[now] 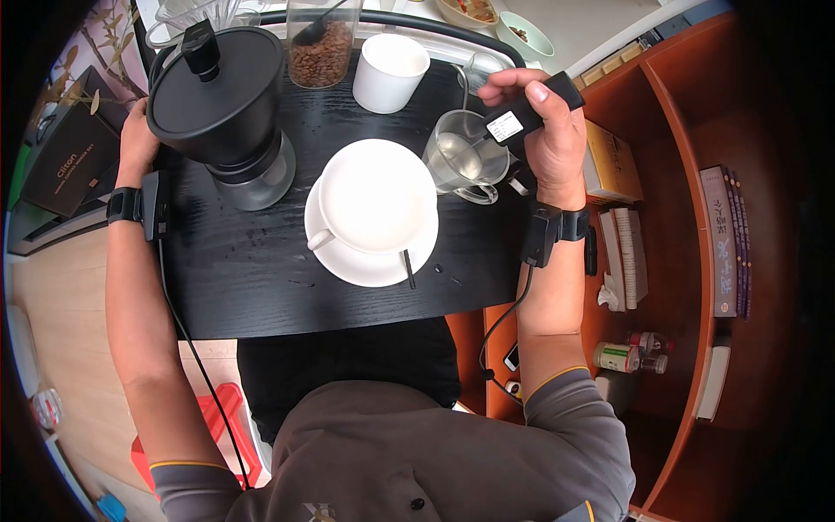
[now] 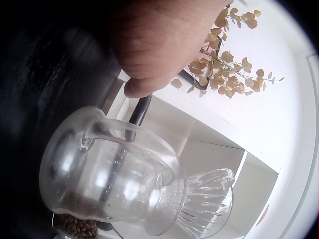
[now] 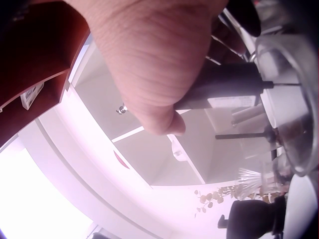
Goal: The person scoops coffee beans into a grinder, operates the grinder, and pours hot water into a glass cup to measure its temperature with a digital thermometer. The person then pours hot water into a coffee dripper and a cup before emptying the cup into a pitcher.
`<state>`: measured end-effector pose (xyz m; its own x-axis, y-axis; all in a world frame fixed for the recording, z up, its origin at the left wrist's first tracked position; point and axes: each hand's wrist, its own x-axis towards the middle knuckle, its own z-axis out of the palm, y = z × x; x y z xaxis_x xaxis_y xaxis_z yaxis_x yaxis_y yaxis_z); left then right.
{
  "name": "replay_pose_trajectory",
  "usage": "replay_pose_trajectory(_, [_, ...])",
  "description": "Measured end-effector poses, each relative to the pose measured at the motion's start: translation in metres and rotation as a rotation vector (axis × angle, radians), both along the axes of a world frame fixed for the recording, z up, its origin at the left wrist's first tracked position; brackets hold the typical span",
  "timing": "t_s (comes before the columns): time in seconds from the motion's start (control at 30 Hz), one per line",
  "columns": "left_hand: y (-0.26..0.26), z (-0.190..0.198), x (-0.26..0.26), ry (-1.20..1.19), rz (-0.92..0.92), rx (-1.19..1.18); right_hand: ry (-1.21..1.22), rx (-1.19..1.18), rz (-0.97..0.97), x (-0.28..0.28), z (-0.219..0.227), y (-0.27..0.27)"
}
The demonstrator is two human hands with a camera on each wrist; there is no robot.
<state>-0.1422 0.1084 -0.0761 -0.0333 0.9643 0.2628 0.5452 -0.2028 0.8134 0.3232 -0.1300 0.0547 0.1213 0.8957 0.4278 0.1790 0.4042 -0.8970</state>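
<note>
"What is the right hand (image 1: 557, 152) holding?"

"A black handheld frother (image 1: 531, 111). The grip is narrow, the thumb laid on the body near a white label (image 1: 504, 128)."

"And where does the frother sit?"

"Above the right side of the black table (image 1: 252, 304), tilted, its thin rod reaching into a glass cup (image 1: 442, 165) with some pale liquid at the bottom. Whether the rod's tip touches the liquid is hard to tell."

"What about the left hand (image 1: 137, 143)?"

"It is at the table's left edge, just beside a black-topped grinder (image 1: 217, 96), which hides part of it. Whether it grips anything, nobody can tell from these views. In the left wrist view it appears near a glass pot (image 2: 117, 169)."

"And between the hands?"

"A white cup (image 1: 378, 196) on a white saucer (image 1: 352, 268), with a dark stick (image 1: 410, 274) jutting past the saucer's near edge. Farther back stand a white tumbler (image 1: 390, 80) and a clear container of brown beans (image 1: 320, 65)."
</note>
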Motion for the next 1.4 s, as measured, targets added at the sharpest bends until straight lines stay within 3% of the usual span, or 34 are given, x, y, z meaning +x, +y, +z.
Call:
replay_pose_trajectory(0.27, [-0.002,0.003,0.001,-0.053,-0.013,-0.016,-0.092,-0.002,-0.053,0.005,-0.001,0.002])
replay_pose_trajectory(0.53, [-0.004,0.006,0.002,-0.018,-0.048,-0.032,0.066,0.035,0.004,0.006,0.001,0.001])
replay_pose_trajectory(0.97, [-0.006,0.007,0.005,-0.033,-0.007,-0.043,-0.009,0.102,-0.108,0.008,0.001,0.002])
replay_pose_trajectory(1.07, [-0.006,0.007,0.005,-0.028,-0.013,-0.038,0.101,0.065,0.016,0.008,0.001,0.002])
replay_pose_trajectory(1.13, [-0.006,0.008,0.004,0.000,-0.040,-0.018,0.017,0.074,-0.120,0.008,-0.001,0.003])
replay_pose_trajectory(1.23, [-0.006,0.010,0.004,0.014,-0.051,-0.016,0.115,0.043,0.013,0.009,0.001,0.001])
replay_pose_trajectory(1.33, [-0.005,0.009,0.003,0.015,-0.058,-0.010,0.044,0.061,-0.077,0.009,0.001,0.002])
replay_pose_trajectory(1.4, [-0.006,0.010,0.004,0.020,-0.049,-0.015,0.074,0.052,-0.030,0.013,0.000,0.003])
